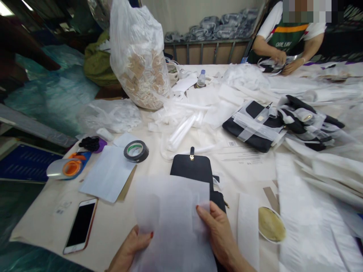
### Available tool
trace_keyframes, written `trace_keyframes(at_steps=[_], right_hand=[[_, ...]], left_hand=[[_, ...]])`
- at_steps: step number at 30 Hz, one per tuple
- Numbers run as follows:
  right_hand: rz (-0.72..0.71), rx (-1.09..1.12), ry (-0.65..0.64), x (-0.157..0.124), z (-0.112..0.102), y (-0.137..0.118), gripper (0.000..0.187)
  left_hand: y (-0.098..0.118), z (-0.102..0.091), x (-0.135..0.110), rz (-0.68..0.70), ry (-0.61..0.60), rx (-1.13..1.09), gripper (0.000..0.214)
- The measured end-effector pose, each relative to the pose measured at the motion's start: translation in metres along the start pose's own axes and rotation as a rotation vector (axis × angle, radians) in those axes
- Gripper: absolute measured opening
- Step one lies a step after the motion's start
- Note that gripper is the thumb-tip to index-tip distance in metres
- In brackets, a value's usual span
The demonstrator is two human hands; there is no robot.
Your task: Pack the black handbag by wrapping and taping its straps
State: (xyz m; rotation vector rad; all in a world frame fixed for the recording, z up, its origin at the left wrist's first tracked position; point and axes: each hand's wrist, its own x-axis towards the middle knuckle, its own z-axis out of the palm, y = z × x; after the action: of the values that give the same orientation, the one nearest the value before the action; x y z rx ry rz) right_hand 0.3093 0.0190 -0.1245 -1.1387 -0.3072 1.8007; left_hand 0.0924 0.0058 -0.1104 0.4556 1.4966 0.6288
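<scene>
A: What are the hands doing?
B: Both grip one sheet (pixel 172 226). The left hand (pixel 132 245) pinches its left edge, thumb on top; the right hand (pixel 219 230) has its right edge, thumb on top too.
A: Where is the sheet?
B: At the near side of the worktop (pixel 48 234), in front of the wearer. It covers the lower part of a black bag (pixel 190 166), whose flap and strap show beyond the sheet. I can't tell whether the two touch.
A: And to the left?
B: A phone (pixel 80 226), screen up and dark. Farther on, papers (pixel 103 175) with a roll of black tape (pixel 145 153) at their upper right corner, and a tape dispenser (pixel 70 168) just beside them.
A: To the right?
B: A dish (pixel 271 224) with something yellowish in it. Beyond lies another black bag (pixel 252 130), banded in white wrapping.
A: Anyone else?
B: A co-worker (pixel 286 43) across the worktop, both hands on an item.
</scene>
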Motion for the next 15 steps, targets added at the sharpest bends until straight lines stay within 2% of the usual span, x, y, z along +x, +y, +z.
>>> trace_keyframes(at_steps=[3, 5, 9, 11, 15], right_hand=[[-0.155, -0.380, 0.182, -0.002, -0.028, -0.010, 0.030], [-0.251, -0.667, 0.290, -0.003, -0.039, -0.013, 0.031], [-0.368, -1.055, 0.462, -0.001, -0.048, -0.013, 0.032], [-0.402, -1.203, 0.516, 0.002, -0.048, -0.010, 0.032], [-0.428, -1.483, 0.570, 0.007, -0.048, -0.005, 0.032]], left_hand=[[0.010, 0.022, -0.001, -0.004, -0.012, -0.091, 0.046], [0.010, 0.029, 0.001, 0.036, -0.026, -0.036, 0.044], [0.009, 0.028, 0.010, 0.202, -0.056, 0.401, 0.026], [0.010, 0.027, 0.015, 0.254, 0.003, 0.659, 0.018], [0.015, 0.031, 0.017, 0.273, 0.167, 1.108, 0.011]])
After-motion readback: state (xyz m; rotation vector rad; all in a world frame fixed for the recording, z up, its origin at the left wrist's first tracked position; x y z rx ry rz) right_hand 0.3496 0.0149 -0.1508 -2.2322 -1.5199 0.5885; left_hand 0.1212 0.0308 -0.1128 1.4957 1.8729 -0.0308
